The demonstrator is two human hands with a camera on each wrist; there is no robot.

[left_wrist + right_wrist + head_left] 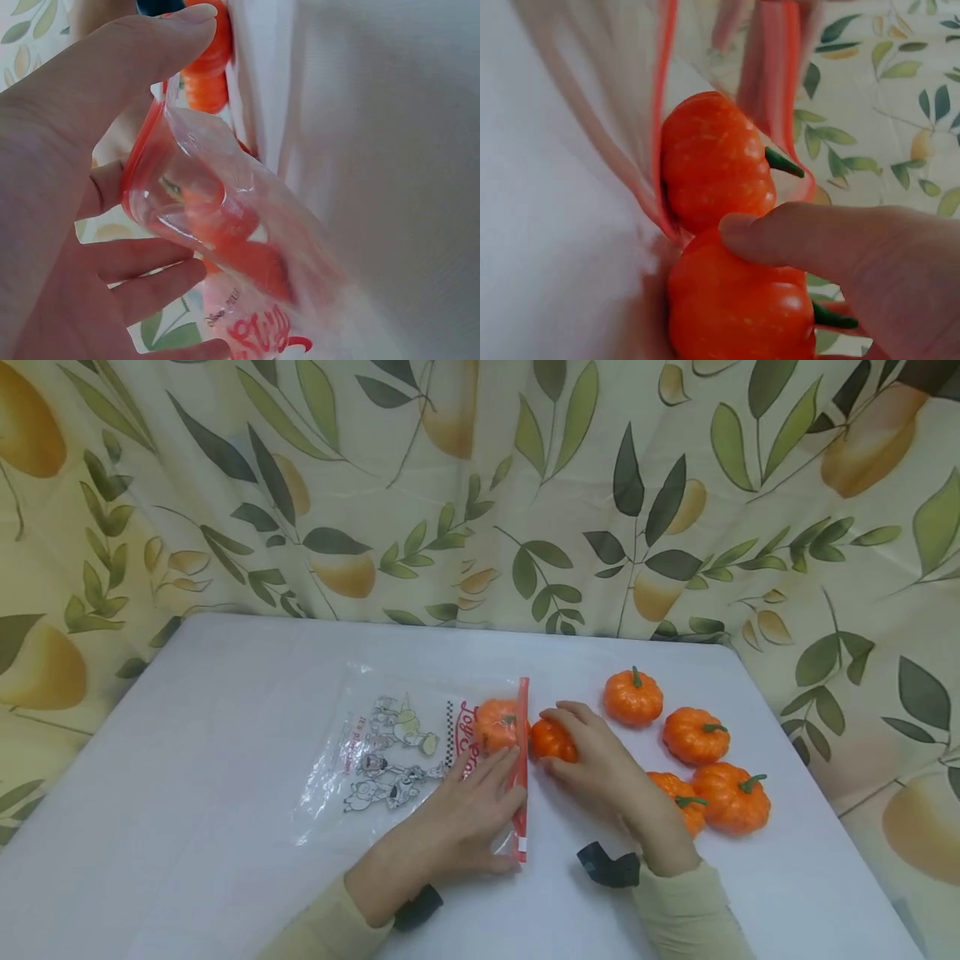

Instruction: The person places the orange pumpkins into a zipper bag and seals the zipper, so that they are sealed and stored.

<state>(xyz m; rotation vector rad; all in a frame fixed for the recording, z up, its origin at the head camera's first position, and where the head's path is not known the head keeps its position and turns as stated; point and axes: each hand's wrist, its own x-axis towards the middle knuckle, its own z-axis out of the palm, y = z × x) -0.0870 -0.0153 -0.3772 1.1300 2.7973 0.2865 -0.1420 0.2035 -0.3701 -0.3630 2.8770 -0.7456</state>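
A clear plastic zip bag (322, 785) with printed cartoon figures lies flat on the white table, its red-edged mouth (522, 718) facing right. Inside, just behind that mouth, sits one small orange pumpkin (495, 724) with a green stem. My left hand (457, 818) holds the bag by its mouth; in the left wrist view the red rim (135, 176) runs between thumb and fingers and gapes. With thumb and fingers my right hand (600, 760) grips a second small pumpkin (739, 300) at the opening, right against the first pumpkin (716, 161).
Several more orange pumpkins (695, 735) stand on the right of the table (225, 718), one (677, 793) partly hidden by the right forearm. A leaf-and-fruit patterned curtain (480, 527) hangs behind the table's far edge.
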